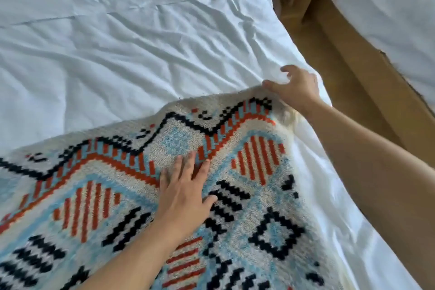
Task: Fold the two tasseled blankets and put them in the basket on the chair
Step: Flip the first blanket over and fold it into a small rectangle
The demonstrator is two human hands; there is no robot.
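Here, woven blanket point(235, 195) under flat left hand point(186, 193), corner in right hand point(294, 89).

A wrinkled white bed sheet point(131, 37) fills the view; a tan wooden frame point(367, 82) runs alongside, with more white bedding point(386, 7) beyond.

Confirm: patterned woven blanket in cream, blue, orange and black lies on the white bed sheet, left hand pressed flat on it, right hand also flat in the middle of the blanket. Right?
Not quite. The right hand is not flat in the middle; it is at the far right corner of the patterned woven blanket, fingers curled at the edge. The rest holds: the blanket lies on the white bed sheet and the left hand is pressed flat on it. The head view shows this.
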